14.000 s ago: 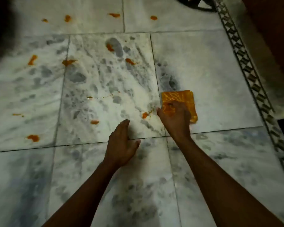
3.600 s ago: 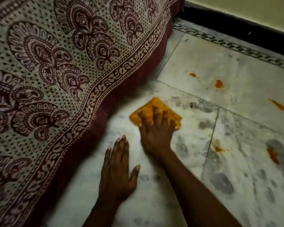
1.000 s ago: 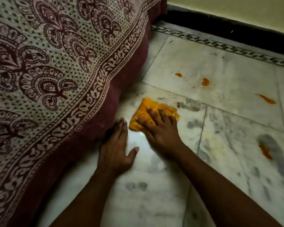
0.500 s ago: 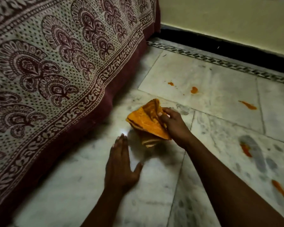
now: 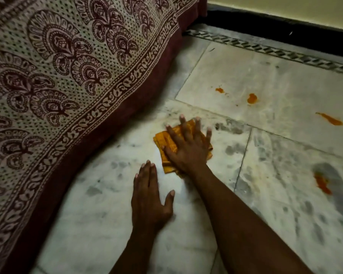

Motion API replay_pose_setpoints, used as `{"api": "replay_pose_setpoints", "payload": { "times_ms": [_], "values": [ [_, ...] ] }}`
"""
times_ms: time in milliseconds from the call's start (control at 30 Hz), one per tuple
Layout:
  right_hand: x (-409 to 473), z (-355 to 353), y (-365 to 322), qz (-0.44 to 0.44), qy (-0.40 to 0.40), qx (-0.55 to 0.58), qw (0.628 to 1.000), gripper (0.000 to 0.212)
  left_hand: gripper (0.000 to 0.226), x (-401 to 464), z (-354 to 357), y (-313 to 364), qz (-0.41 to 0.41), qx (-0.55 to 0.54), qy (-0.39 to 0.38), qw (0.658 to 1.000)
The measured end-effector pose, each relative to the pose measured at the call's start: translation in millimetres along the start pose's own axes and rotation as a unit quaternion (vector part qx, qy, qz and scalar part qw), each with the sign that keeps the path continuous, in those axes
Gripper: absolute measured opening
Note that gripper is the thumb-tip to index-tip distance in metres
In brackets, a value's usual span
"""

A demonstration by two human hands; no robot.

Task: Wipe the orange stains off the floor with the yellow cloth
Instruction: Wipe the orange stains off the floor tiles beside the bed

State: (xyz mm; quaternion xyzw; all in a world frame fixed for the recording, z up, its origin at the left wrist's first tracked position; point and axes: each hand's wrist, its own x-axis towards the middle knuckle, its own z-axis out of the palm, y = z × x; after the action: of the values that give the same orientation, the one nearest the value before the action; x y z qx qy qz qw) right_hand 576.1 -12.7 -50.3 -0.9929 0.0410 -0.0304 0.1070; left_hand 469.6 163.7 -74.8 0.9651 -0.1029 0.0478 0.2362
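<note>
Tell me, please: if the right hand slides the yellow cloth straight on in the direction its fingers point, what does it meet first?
The right hand presses flat on the yellow cloth, fingers pointing up the picture. That line looks free over bare floor; the patterned border strip by the wall probably comes first. The orange stains lie to the right of it.

Glossy veined marble floor point(image 5: 275, 119) — yellow cloth point(image 5: 162, 141) matt, woven (folded) — beside printed cotton bedcover point(image 5: 67, 66).

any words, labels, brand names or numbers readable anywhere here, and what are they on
None: no readable text shows anywhere in the head view.
The printed bedsheet carries only paisley and dot patterns, no letters.
The yellow cloth under the right hand shows no label or tag.
The floor has only marble veining, orange stains and a patterned border strip.
</note>
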Motion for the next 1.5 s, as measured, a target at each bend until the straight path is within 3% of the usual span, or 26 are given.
{"api": "replay_pose_setpoints", "payload": {
  "times_ms": [133, 200, 233, 300, 367, 433, 467, 533, 600, 667, 700, 767, 833, 867, 933, 1033, 1100, 1167, 1233, 1300, 1333, 1400, 1500],
  "values": [
    [-18.7, -4.7, 22.9, -0.231, -0.051, -0.02, 0.971, 0.066, 0.092, 1.6, -2.2, -0.5, -0.01, -0.009, 0.005, 1.0],
    [-40.7, -3.3, 47.6, -0.27, -0.044, -0.03, 0.961, 0.069, 0.092, 1.7, -2.2, -1.6, -0.01, -0.01, 0.001, 1.0],
    [-47.3, -4.0, 57.8, -0.231, -0.03, -0.028, 0.972, 0.067, 0.091, 1.6, -1.7, -0.5, -0.005, -0.007, -0.002, 1.0],
    [-35.6, -4.1, 61.4, -0.048, -0.002, -0.017, 0.999, 0.064, 0.091, 1.2, -2.7, 1.9, 0.0, 0.002, -0.006, 1.0],
    [2.3, -6.6, 38.6, 0.163, -0.001, 0.012, 0.987, 0.066, 0.093, 1.5, -2.8, 2.9, -0.002, 0.004, -0.014, 1.0],
    [42.5, -4.9, 2.6, 0.25, -0.034, 0.048, 0.966, 0.067, 0.093, 1.6, -1.3, 3.3, 0.002, 0.002, -0.013, 1.0],
    [53.9, 0.1, -15.0, 0.223, -0.046, 0.041, 0.973, 0.066, 0.093, 1.3, -0.1, 3.1, 0.005, 0.002, -0.011, 1.0],
    [46.4, 9.4, -35.7, 0.059, -0.05, 0.004, 0.997, 0.062, 0.089, 0.7, 0.5, 2.2, 0.016, -0.007, -0.004, 1.0],
    [5.3, 13.3, -25.6, -0.111, -0.058, -0.018, 0.992, 0.057, 0.084, 0.5, 0.0, 0.0, 0.017, -0.027, 0.003, 0.999],
    [-37.7, 5.3, 16.7, -0.161, -0.039, -0.023, 0.986, 0.053, 0.08, 1.4, -2.1, 3.1, 0.028, -0.043, 0.002, 0.999],
    [-50.5, -2.7, 39.6, -0.126, -0.017, -0.019, 0.992, 0.053, 0.08, 1.1, -4.1, 5.4, 0.036, -0.047, -0.011, 0.998],
    [-48.6, -16.5, 66.3, 0.06, -0.018, -0.009, 0.998, 0.058, 0.082, 0.0, -8.3, 7.7, 0.053, -0.049, -0.038, 0.997],
    [-12.8, -21.8, 67.3, 0.261, -0.05, 0.016, 0.964, 0.064, 0.082, 1.8, -6.2, 9.9, 0.073, -0.042, -0.042, 0.996],
    [11.3, -24.5, 57.4, 0.312, -0.061, 0.035, 0.948, 0.067, 0.082, 2.1, -4.9, 10.0, 0.079, -0.043, -0.048, 0.995],
    [44.0, -19.6, 33.0, 0.297, -0.088, 0.051, 0.949, 0.069, 0.081, 2.6, -4.5, 7.6, 0.087, -0.062, -0.045, 0.993],
    [23.8, -6.6, 21.3, 0.048, -0.083, -0.019, 0.995, 0.062, 0.076, 19.7, 1.4, 2.7, 0.099, -0.109, -0.026, 0.989],
    [-27.1, -4.2, 44.6, -0.062, -0.038, -0.015, 0.997, 0.058, 0.069, 45.1, 4.8, 13.9, 0.105, -0.153, -0.016, 0.983],
    [-65.5, -6.5, 80.1, -0.022, 0.031, -0.002, 0.999, 0.055, 0.064, 84.8, 9.5, 29.0, 0.101, -0.181, -0.014, 0.978],
    [-67.3, -10.9, 110.8, 0.139, 0.063, -0.007, 0.988, 0.057, 0.059, 129.3, 21.8, 42.4, 0.117, -0.137, -0.003, 0.984],
    [-26.6, -15.2, 121.2, 0.306, 0.06, 0.0, 0.95, 0.064, 0.055, 168.5, 41.2, 54.8, 0.143, -0.062, 0.003, 0.988],
    [4.0, -16.5, 119.2, 0.346, 0.054, 0.02, 0.936, 0.064, 0.054, 183.3, 50.9, 60.1, 0.144, -0.039, 0.002, 0.989],
    [47.9, -13.6, 109.9, 0.339, 0.036, 0.036, 0.939, 0.062, 0.058, 193.9, 62.4, 63.2, 0.128, -0.013, -0.005, 0.992],
    [46.5, -3.9, 117.6, 0.168, 0.027, -0.027, 0.985, 0.059, 0.065, 197.9, 69.8, 64.4, 0.105, 0.002, 0.0, 0.994]
  ]
}}
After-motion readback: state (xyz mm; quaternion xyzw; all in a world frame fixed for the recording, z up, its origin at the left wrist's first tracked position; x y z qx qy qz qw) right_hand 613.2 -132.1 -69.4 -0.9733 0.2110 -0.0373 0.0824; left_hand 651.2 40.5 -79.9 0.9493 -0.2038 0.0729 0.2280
